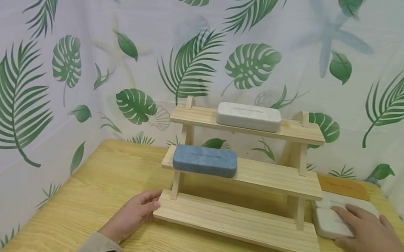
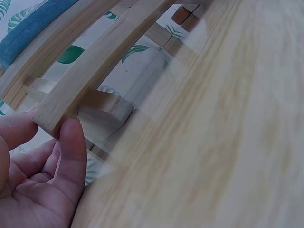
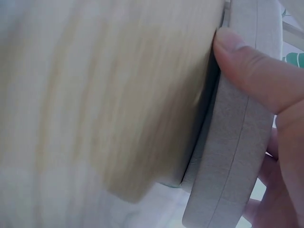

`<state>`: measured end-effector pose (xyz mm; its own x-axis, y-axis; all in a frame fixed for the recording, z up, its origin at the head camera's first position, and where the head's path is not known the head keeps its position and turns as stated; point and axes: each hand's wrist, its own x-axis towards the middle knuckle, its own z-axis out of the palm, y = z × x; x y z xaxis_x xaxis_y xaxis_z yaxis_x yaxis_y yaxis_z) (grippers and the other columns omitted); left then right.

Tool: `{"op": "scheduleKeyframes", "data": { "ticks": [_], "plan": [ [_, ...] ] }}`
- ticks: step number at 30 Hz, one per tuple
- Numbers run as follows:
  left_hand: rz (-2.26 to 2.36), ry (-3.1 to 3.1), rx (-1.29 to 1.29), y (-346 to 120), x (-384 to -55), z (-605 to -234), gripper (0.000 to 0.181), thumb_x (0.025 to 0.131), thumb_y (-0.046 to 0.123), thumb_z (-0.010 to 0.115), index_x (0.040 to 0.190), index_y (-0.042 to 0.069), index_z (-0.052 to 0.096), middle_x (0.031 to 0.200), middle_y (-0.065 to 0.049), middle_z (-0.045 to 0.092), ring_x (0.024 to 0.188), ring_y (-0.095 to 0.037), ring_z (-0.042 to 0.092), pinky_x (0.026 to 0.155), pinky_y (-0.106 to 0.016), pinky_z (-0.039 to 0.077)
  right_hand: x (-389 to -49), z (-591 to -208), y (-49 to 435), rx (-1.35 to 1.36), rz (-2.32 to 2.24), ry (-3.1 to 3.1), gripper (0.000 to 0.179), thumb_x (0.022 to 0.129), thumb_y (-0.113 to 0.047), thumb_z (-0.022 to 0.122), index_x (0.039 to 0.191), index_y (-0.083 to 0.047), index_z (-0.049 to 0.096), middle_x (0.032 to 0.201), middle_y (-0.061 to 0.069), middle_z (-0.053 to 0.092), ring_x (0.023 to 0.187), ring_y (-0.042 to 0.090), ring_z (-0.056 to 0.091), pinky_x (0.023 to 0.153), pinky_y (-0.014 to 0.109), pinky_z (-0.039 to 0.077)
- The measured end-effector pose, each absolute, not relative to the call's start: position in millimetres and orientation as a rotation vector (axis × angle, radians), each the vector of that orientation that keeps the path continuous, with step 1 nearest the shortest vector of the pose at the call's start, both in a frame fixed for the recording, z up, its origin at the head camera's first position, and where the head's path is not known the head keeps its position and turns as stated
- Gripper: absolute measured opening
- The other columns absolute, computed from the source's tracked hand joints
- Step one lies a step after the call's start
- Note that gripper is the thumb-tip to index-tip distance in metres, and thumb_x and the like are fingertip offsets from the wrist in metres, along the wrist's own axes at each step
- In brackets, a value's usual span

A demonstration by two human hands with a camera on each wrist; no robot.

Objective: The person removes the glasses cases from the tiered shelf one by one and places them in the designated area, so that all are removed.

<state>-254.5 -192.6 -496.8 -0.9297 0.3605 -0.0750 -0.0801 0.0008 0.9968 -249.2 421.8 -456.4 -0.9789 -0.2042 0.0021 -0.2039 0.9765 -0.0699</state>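
There are two hands (image 1: 137,211) (image 1: 369,236), one counter (image 1: 99,180) and one wooden stand (image 1: 276,177). The stand has three shelves (image 1: 238,223) and two little pegs (image 1: 189,103). On it sit one white case (image 1: 248,119) and one blue case (image 1: 205,160). Beside it are one orange case (image 1: 345,188) and what look like two pale cases (image 1: 330,225).

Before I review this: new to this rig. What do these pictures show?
No machine: a person works bare-handed. The widest picture looks forward and down from a camera on the head; the other two come from cameras on the left and right wrists. On the wooden table stands a three-tier wooden shelf, with a white case on its top tier and a blue case on the middle. The left hand has its grip on the bottom board's left end. The right hand holds a pale case beside the shelf, near an orange-brown item.
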Motion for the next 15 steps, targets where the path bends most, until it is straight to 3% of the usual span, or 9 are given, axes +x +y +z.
{"op": "scheduleKeyframes", "data": {
  "ticks": [15],
  "plan": [
    [2.005, 1.974, 0.288, -191.8, -253.6, -496.3, 0.061, 0.108, 0.024, 0.053, 0.155, -0.005, 0.03, 0.146, -0.022, 0.047, 0.121, -0.026, 0.057, 0.091, -0.035, 0.052, -269.5, -459.9, 424.2, -0.376, -0.067, 3.136, 0.099, 0.07, -0.066, 0.083, 0.145, -0.008, 0.053, 0.144, 0.035, 0.042, 0.124, 0.059, 0.043, 0.092, 0.085, 0.023]
  ]
}}
